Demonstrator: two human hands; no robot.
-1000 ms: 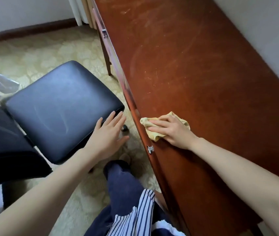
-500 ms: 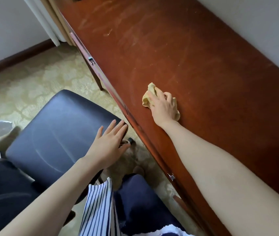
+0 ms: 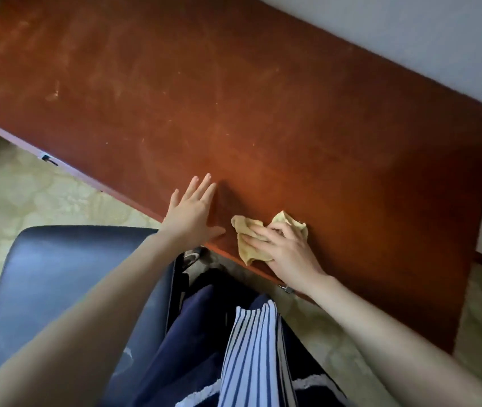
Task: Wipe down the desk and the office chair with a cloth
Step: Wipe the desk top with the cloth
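A long reddish-brown wooden desk (image 3: 263,113) with dusty smears fills the upper view. My right hand (image 3: 285,254) presses a crumpled yellow cloth (image 3: 250,245) flat against the desk top near its front edge, fingers spread over the cloth. My left hand (image 3: 194,211) lies flat on the desk just left of the cloth, fingers straight and holding nothing. The black padded seat of the office chair (image 3: 66,286) sits at the lower left, partly under my left forearm.
A pale patterned carpet (image 3: 28,195) covers the floor. A grey wall (image 3: 410,39) runs behind the desk. Metal fittings (image 3: 47,159) show under the desk's front edge. My navy trousers and striped top (image 3: 251,356) are at the bottom centre.
My left hand left the chair seat and now lies flat on the desk. My right hand slid the cloth back toward the front edge. The view swung right along the desk.
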